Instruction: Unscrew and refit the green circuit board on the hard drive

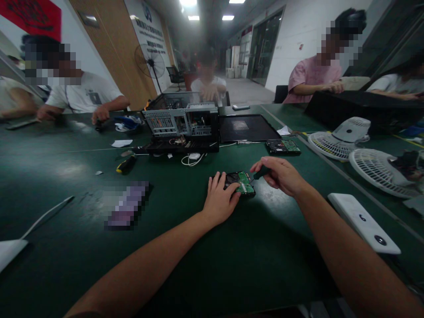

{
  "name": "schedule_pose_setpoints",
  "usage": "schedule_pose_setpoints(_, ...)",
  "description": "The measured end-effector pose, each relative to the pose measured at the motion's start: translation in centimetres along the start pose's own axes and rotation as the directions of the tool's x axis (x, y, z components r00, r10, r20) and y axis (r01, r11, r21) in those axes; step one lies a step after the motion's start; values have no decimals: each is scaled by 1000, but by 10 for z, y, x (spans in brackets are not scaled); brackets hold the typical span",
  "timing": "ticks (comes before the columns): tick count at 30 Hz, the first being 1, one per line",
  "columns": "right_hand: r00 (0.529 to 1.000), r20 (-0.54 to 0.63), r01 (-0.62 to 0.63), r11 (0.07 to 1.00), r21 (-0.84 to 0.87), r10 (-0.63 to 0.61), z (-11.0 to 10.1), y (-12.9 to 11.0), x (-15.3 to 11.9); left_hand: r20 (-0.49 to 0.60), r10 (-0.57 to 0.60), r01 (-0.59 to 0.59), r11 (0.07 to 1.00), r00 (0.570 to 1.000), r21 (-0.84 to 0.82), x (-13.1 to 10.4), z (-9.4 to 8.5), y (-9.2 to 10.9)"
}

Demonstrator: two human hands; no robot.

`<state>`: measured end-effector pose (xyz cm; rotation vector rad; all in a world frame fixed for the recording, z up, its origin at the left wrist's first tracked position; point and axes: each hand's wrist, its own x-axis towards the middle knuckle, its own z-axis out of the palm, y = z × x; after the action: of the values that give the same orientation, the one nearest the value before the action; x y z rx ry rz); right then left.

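Head view: one hard drive (pixel 244 181) lies on the green worktop (pixel 185 274) beneath the left hand (pixel 221 199), its fingers spread across and touching it, while the right hand (pixel 281 174) closes its fingers round one dark screwdriver (pixel 261 172), angled at the drive's right end. Beyond sit one opened computer case (pixel 180 121), a second drive (pixel 284 147) and two white fans (pixel 377 170).

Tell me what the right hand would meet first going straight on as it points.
The green circuit board, it seems: the dark-handled tool in the right hand points at its edge. Whether the tip already touches is unclear.
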<state>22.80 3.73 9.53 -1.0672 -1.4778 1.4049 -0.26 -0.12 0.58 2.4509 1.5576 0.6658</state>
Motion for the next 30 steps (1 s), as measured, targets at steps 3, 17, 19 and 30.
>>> schedule_pose_setpoints(3, 999, 33, -15, 998, 68, 13, 2, 0, 0, -13, 3, -3, 1000, 1000, -3, 0, 1, 0)
schedule_pose_setpoints(17, 995, 95, -62, 976, 210, 42, 6, 5, 1, -12, 8, -8, 1000, 1000, 1, 0, 4, -1)
schedule_pose_setpoints(19, 996, 84, -48, 974, 221, 30, 6, 5, 1, -14, 7, -7, 1000, 1000, -1, 0, 4, -1)
schedule_pose_setpoints(30, 997, -3, 78, 994, 75, -78, -2, 7, 5, -4, 8, -8, 1000, 1000, -2, 0, 1, 0)
